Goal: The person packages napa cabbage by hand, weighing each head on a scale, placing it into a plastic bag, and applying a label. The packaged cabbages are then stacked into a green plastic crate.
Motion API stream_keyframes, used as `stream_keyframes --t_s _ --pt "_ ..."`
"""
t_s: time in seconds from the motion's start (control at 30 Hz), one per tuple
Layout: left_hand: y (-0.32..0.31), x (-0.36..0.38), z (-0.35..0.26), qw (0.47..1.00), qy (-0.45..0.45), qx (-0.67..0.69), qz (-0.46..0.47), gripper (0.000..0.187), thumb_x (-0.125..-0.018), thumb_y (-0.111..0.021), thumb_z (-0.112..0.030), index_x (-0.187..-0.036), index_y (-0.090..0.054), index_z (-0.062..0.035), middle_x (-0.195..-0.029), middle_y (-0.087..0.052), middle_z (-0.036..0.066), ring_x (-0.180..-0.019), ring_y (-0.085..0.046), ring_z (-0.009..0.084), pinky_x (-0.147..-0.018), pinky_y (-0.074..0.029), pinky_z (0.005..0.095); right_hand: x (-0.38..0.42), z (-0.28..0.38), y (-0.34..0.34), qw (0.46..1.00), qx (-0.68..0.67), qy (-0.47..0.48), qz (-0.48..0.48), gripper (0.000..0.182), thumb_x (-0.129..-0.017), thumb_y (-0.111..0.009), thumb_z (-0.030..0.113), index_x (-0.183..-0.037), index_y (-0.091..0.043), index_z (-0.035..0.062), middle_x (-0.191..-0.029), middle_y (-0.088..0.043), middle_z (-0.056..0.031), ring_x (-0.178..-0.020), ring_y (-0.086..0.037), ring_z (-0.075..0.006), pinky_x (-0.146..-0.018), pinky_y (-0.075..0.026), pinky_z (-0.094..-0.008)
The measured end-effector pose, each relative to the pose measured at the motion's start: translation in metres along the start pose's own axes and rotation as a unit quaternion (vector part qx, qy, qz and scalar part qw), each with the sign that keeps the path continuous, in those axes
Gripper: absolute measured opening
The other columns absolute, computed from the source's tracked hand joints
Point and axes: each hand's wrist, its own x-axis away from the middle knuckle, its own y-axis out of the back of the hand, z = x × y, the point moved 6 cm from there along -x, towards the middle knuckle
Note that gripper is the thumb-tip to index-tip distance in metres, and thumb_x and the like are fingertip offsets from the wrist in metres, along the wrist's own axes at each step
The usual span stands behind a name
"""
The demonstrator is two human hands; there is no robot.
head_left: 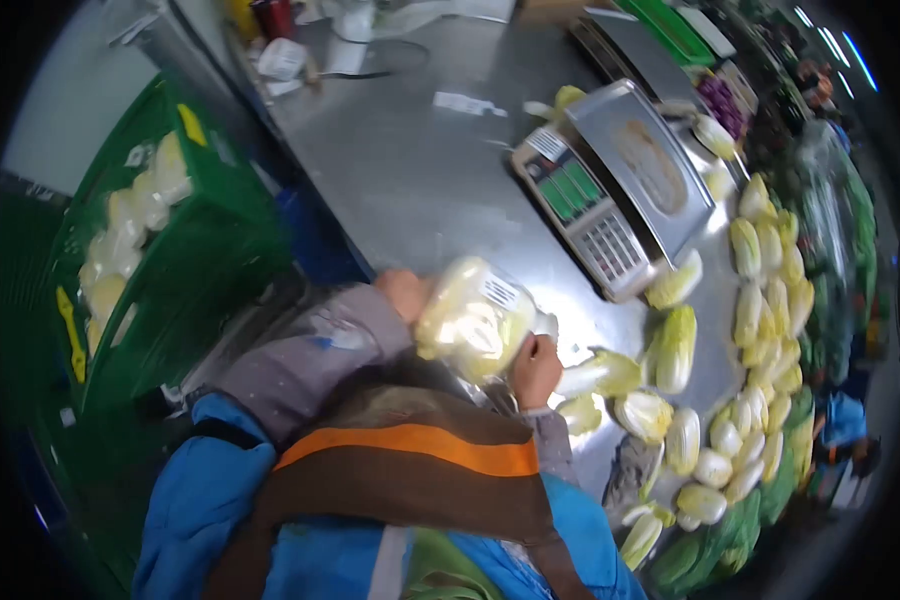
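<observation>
A clear plastic package of pale yellow cabbage with a barcode label on it is held over the front edge of the metal table. At its left side, my left hand grips the package, the fingers partly hidden. My right hand is closed at the package's lower right edge; what its fingers pinch is too small to make out. Just right of that hand, a loose cabbage lies on the table. Beyond the package stands a weighing scale with a metal tray.
A green crate with wrapped packages stands at the left. Many loose cabbages lie along the right side of the metal table. A roll and a cable are at the back left. Another person in blue is at the far right.
</observation>
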Motion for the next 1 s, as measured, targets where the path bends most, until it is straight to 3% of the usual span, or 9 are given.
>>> stream_keyframes --t_s 0.1,0.13,0.17,0.33,0.37,0.43,0.53,0.8,1.0 --pt "0.036 0.019 -0.038 0.967 -0.121 0.035 -0.223 0.032 -0.086 -0.046 -0.037 -0.106 -0.055 -0.0122 -0.092 -0.06 0.016 -0.085 -0.06 0.0319 -0.072 -0.048 0.0408 -0.002 0.013 0.002 0.97 -0.119 0.198 -0.074 0.035 -0.08 -0.049 0.023 -0.107 -0.053 0.0021 -0.112 -0.049 -0.0233 -0.101 -0.05 -0.0384 -0.07 -0.046 -0.042" --pt "0.038 0.01 -0.039 0.991 -0.08 0.082 -0.068 0.037 -0.084 -0.047 -0.032 -0.118 -0.049 -0.0178 -0.098 -0.057 0.017 -0.091 -0.058 0.0313 -0.075 -0.047 0.0392 0.0 0.025 0.0 0.949 -0.087 0.301 -0.039 0.037 -0.079 -0.049 0.02 -0.111 -0.051 0.0028 -0.12 -0.044 -0.0225 -0.107 -0.047 -0.0377 -0.072 -0.046 -0.0413" --pt "0.023 0.006 -0.046 0.959 -0.239 -0.089 -0.123 0.048 -0.083 -0.048 -0.033 -0.129 -0.039 -0.0223 -0.109 -0.053 0.016 -0.1 -0.053 0.0325 -0.083 -0.043 0.0435 -0.002 0.037 0.003 0.957 -0.068 0.279 -0.031 0.035 -0.079 -0.049 0.019 -0.11 -0.051 0.002 -0.115 -0.049 -0.0218 -0.101 -0.051 -0.036 -0.072 -0.046 -0.0412" --pt "0.021 -0.011 -0.04 0.961 -0.216 0.075 -0.158 0.078 -0.065 -0.072 -0.033 -0.133 -0.035 -0.0206 -0.139 -0.031 0.013 -0.128 -0.026 0.0375 -0.103 -0.021 0.0519 -0.055 0.042 0.002 0.957 -0.215 0.015 0.195 0.04 -0.08 -0.057 0.021 -0.112 -0.049 -0.0021 -0.099 -0.061 -0.0173 -0.087 -0.059 -0.0214 -0.076 -0.047 -0.0351" --pt "0.024 -0.017 -0.036 0.962 -0.205 0.075 -0.165 0.078 -0.065 -0.072 -0.033 -0.133 -0.035 -0.0206 -0.139 -0.031 0.013 -0.128 -0.026 0.0375 -0.103 -0.021 0.0519 -0.059 0.065 0.017 0.93 -0.154 0.299 0.149 0.047 -0.074 -0.066 0.021 -0.111 -0.049 -0.002 -0.08 -0.064 -0.0135 -0.074 -0.061 -0.0269 -0.068 -0.048 -0.0377" --pt "0.034 -0.023 -0.033 0.942 -0.273 0.109 -0.163 0.089 -0.055 -0.08 -0.03 -0.131 -0.037 -0.0114 -0.131 -0.042 0.014 -0.123 -0.035 0.0346 -0.102 -0.027 0.0475 -0.082 0.035 0.011 0.904 -0.198 0.321 0.201 0.052 -0.071 -0.069 0.016 -0.114 -0.047 -0.0027 -0.091 -0.06 -0.0126 -0.081 -0.059 -0.0231 -0.075 -0.046 -0.0333" --pt "0.11 0.031 -0.024 0.849 -0.205 0.48 -0.078 0.092 -0.05 -0.085 -0.023 -0.128 -0.039 -0.0064 -0.12 -0.051 0.016 -0.115 -0.046 0.0281 -0.097 -0.035 0.0397 -0.1 0.081 0.023 0.865 -0.246 0.241 0.366 0.053 -0.071 -0.07 0.009 -0.116 -0.045 -0.0034 -0.102 -0.057 -0.0121 -0.086 -0.057 -0.0215 -0.079 -0.046 -0.0319" --pt "0.282 0.174 0.165 0.636 -0.152 0.743 -0.14 0.063 -0.073 -0.066 -0.027 -0.124 -0.042 0.0025 -0.115 -0.055 0.015 -0.098 -0.058 0.0223 -0.085 -0.047 0.0344 0.006 0.358 -0.008 0.654 -0.466 0.354 0.48 0.057 -0.083 -0.059 0.022 -0.129 -0.036 -0.0029 -0.098 -0.058 -0.0138 -0.071 -0.059 -0.018 -0.063 -0.047 -0.0274" --pt "0.28 0.287 0.36 0.579 0.147 0.747 -0.293 0.048 -0.082 -0.058 -0.03 -0.12 -0.047 -0.0035 -0.106 -0.06 0.01 -0.093 -0.061 0.0218 -0.08 -0.051 0.0358 0.019 0.414 -0.061 0.779 -0.304 0.341 0.43 0.053 -0.075 -0.066 0.001 -0.122 -0.042 -0.0006 -0.106 -0.053 -0.011 -0.072 -0.057 -0.0114 -0.063 -0.045 -0.0229"
